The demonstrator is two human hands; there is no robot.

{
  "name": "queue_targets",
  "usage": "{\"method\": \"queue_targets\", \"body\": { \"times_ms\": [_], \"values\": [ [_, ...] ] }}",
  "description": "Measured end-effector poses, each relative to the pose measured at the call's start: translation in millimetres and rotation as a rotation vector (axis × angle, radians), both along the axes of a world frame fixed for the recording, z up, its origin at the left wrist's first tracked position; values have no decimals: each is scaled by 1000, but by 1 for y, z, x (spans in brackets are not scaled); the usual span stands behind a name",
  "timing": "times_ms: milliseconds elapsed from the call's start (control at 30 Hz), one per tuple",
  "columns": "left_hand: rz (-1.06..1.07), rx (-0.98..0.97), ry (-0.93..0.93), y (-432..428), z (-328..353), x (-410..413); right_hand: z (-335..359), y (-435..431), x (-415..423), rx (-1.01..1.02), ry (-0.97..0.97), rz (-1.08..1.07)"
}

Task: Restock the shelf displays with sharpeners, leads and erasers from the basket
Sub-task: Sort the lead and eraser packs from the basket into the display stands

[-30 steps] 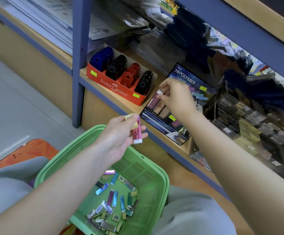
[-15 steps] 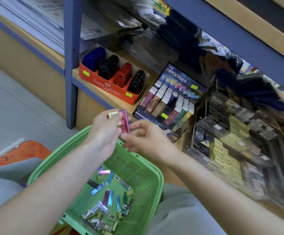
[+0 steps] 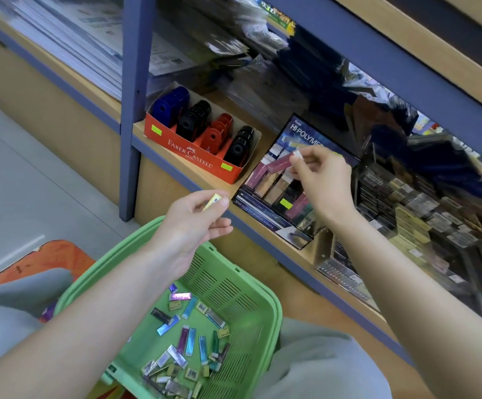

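Handover is finished: pink lead case (image 3: pixel 278 165), pinched in the left hand (image 3: pixel 193 220) half a second ago, is now pinched at its white cap by the right hand (image 3: pixel 320 180), grip closed on it, above the Hi-Polymer display (image 3: pixel 260 218). Small yellow piece (image 3: pixel 212 200) is kept in the left grip. Slotting is judged next; green basket (image 3: pixel 228 286) is far from emptied.

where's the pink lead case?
Head view, centre-right: slim pink lead case pinched by the right hand over the dark Hi-Polymer display box, right of the red cardboard sharpener box.
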State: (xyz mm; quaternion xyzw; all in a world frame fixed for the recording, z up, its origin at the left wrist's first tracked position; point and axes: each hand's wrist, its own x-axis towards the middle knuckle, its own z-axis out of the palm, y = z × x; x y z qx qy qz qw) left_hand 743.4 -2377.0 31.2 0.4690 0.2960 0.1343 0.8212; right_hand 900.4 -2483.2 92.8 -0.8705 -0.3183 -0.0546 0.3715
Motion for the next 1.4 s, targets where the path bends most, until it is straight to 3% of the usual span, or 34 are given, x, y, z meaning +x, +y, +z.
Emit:
{"method": "queue_targets", "body": {
  "times_ms": [200,400,600,767,1133,1267,1400],
  "values": [
    [-11,77,16,-1,1,1,-4,15,15,-185,-129,75],
    [-9,175,48,-1,0,1,2,32,19,-174,-39,150],
    [23,205,53,1,-4,4,7,32,27,-327,-95,160],
    [50,333,87,0,-8,7,-5,27,24,-287,-105,149],
    [19,668,128,11,-15,3,-28,32,6,-432,-389,128],
    [-44,831,125,10,-19,-3,-28,7,-31,-347,-115,271],
    [-111,683,87,-6,-19,-11,-39,-25,-68,-306,187,420]
  ]
}}
